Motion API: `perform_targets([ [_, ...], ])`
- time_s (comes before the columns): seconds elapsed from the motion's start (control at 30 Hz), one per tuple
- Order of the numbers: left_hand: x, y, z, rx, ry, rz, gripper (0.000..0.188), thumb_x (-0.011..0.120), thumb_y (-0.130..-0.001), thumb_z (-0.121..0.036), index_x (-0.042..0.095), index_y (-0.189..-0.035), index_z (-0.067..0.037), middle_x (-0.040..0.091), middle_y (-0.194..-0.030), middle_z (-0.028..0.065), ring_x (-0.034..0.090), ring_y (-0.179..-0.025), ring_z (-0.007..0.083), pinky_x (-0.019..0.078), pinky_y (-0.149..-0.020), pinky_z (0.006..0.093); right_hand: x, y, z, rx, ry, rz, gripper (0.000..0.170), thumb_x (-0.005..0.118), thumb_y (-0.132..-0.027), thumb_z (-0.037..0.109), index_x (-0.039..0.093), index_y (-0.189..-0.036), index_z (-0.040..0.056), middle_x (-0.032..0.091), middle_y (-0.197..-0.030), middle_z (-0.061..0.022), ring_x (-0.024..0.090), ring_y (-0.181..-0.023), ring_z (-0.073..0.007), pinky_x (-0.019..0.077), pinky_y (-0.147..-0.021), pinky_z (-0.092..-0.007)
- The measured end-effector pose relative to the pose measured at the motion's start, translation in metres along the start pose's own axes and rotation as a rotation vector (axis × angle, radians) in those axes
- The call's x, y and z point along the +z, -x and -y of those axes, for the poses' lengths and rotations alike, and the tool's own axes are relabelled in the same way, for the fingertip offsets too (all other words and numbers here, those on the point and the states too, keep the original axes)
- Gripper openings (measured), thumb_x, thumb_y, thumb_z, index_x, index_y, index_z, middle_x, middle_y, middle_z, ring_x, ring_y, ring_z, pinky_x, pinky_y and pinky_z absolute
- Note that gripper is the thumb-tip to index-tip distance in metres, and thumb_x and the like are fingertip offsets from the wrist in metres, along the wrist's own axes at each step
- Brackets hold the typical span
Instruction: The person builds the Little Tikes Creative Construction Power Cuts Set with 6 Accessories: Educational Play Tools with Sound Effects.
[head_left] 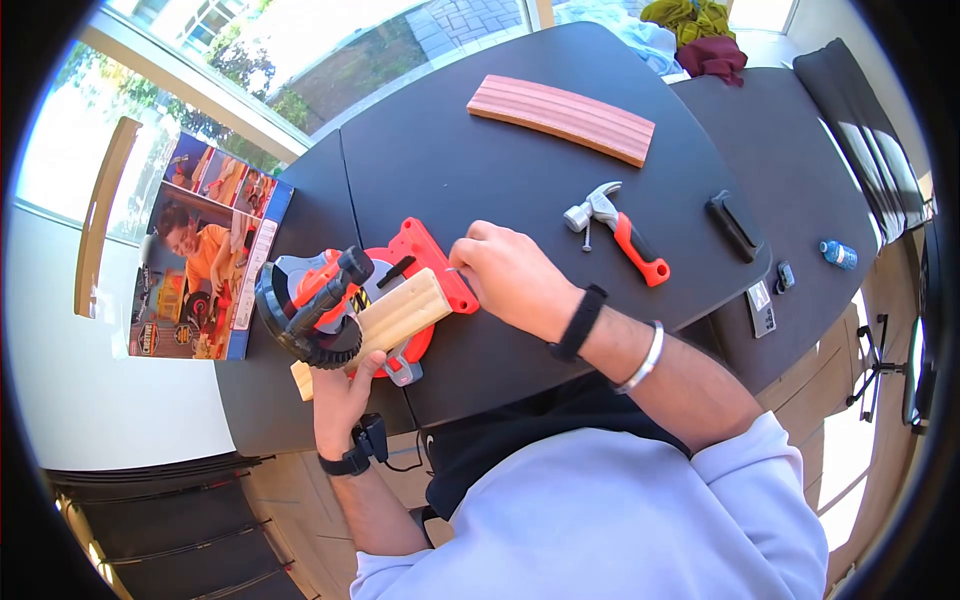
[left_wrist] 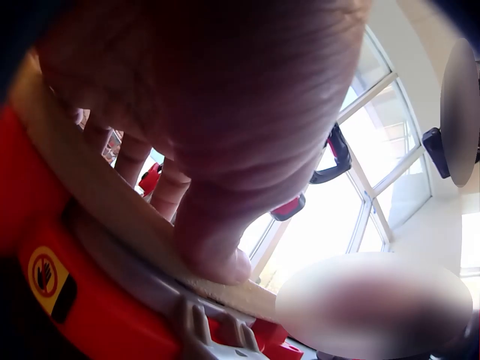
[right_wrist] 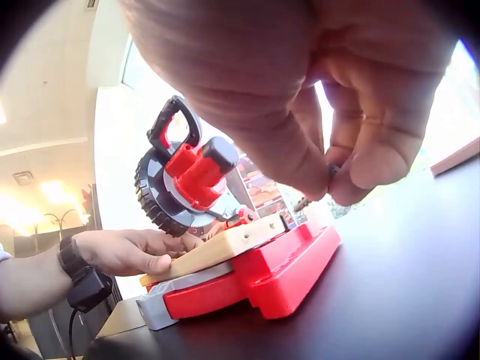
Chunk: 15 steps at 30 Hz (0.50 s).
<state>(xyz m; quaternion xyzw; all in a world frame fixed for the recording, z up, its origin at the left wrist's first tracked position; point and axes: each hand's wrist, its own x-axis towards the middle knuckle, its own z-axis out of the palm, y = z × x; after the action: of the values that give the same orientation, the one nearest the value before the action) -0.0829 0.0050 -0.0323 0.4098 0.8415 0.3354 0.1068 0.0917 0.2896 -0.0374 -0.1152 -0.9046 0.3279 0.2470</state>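
Observation:
A pale wooden board (head_left: 405,308) lies across a red and grey toy miter saw (head_left: 330,290). My left hand (head_left: 342,405) grips the board near its lower end, thumb on the near edge and fingers over the far side, partly hidden under the saw head. In the right wrist view, small holes show in the end of the board (right_wrist: 236,240). Just past that end, my right hand (head_left: 510,280) pinches a small thin grey nail (right_wrist: 334,171) between thumb and fingertips, most of it hidden by the fingers.
A toy hammer (head_left: 625,235) lies to the right with another nail (head_left: 587,236) beside it. Farther back rests a curved reddish striped plank (head_left: 560,115). The printed toy box (head_left: 200,255) stands at the left by the window. A black case (head_left: 733,225) sits near the table's right edge.

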Motion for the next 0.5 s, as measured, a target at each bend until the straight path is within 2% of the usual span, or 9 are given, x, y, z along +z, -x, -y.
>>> perform_targets([
  [0.13,-0.001,0.001,-0.006,-0.056,0.040,0.009,0.066,0.086,-0.098,-0.026,0.059,-0.154,0.000,0.069,-0.146,0.0158,0.064,-0.135,0.0266,0.0492,-0.116,0.0435,0.012,-0.011,0.007,-0.003,0.017,0.045,0.012,0.075,-0.086,-0.001,0.074,-0.098,0.0004,0.069,-0.102,-0.0191,0.070,-0.100,-0.0392,0.0586,-0.090,-0.0484],
  [0.23,0.001,0.000,-0.001,-0.042,0.024,-0.005,0.065,0.086,-0.097,-0.024,0.061,-0.152,0.000,0.069,-0.146,0.0161,0.065,-0.134,0.0269,0.0494,-0.116,0.0433,0.011,-0.012,0.007,-0.043,0.026,0.049,0.011,0.076,-0.086,0.001,0.074,-0.097,0.0010,0.069,-0.102,-0.0183,0.069,-0.101,-0.0388,0.0586,-0.091,-0.0483],
  [0.3,0.000,0.000,0.001,0.022,-0.106,0.008,0.064,0.088,-0.096,-0.024,0.064,-0.150,0.000,0.070,-0.146,0.0162,0.066,-0.134,0.0273,0.0501,-0.115,0.0437,0.009,-0.013,0.008,-0.084,-0.002,0.034,0.010,0.076,-0.087,0.002,0.074,-0.097,0.0016,0.069,-0.101,-0.0178,0.069,-0.101,-0.0386,0.0585,-0.091,-0.0484],
  [0.37,0.006,0.001,0.008,0.009,-0.077,-0.054,0.064,0.090,-0.093,-0.026,0.066,-0.146,0.000,0.071,-0.145,0.0163,0.067,-0.132,0.0282,0.0511,-0.114,0.0439,0.006,-0.014,0.011,-0.083,0.044,0.049,0.008,0.074,-0.088,0.002,0.075,-0.096,0.0026,0.069,-0.101,-0.0171,0.068,-0.101,-0.0385,0.0582,-0.091,-0.0488],
  [0.4,0.009,0.001,0.010,-0.004,-0.048,-0.081,0.067,0.093,-0.088,-0.032,0.067,-0.141,-0.001,0.071,-0.141,0.0178,0.063,-0.133,0.0345,0.0475,-0.116,0.0482,0.008,-0.016,0.010,-0.041,0.063,0.116,0.020,0.074,-0.081,-0.003,0.078,-0.100,0.0037,0.070,-0.105,-0.0155,0.069,-0.105,-0.0386,0.0574,-0.093,-0.0477],
  [0.43,0.009,-0.001,0.008,-0.013,-0.019,-0.107,0.070,0.095,-0.084,-0.039,0.069,-0.136,-0.001,0.071,-0.137,0.0193,0.059,-0.134,0.0409,0.0439,-0.118,0.0526,0.011,-0.017,0.009,-0.032,0.060,0.120,0.018,0.073,-0.082,-0.003,0.077,-0.098,0.0039,0.070,-0.104,-0.0157,0.069,-0.105,-0.0386,0.0571,-0.093,-0.0479],
  [0.47,0.005,-0.003,0.001,0.001,-0.050,-0.046,0.071,0.095,-0.083,-0.040,0.068,-0.138,-0.003,0.067,-0.143,0.0195,0.053,-0.139,0.0447,0.0310,-0.127,0.0578,0.013,-0.018,0.010,-0.028,0.051,0.103,0.016,0.072,-0.084,-0.003,0.077,-0.097,0.0037,0.070,-0.103,-0.0158,0.068,-0.104,-0.0387,0.0570,-0.093,-0.0479],
  [0.5,0.004,-0.004,-0.002,-0.008,-0.028,-0.050,0.071,0.095,-0.083,-0.039,0.068,-0.139,-0.005,0.065,-0.144,0.0203,0.052,-0.140,0.0480,0.0219,-0.131,0.0608,0.014,-0.019,0.011,-0.021,0.041,0.087,0.013,0.072,-0.086,-0.003,0.077,-0.096,0.0035,0.070,-0.102,-0.0158,0.068,-0.104,-0.0388,0.0568,-0.092,-0.0480],
])
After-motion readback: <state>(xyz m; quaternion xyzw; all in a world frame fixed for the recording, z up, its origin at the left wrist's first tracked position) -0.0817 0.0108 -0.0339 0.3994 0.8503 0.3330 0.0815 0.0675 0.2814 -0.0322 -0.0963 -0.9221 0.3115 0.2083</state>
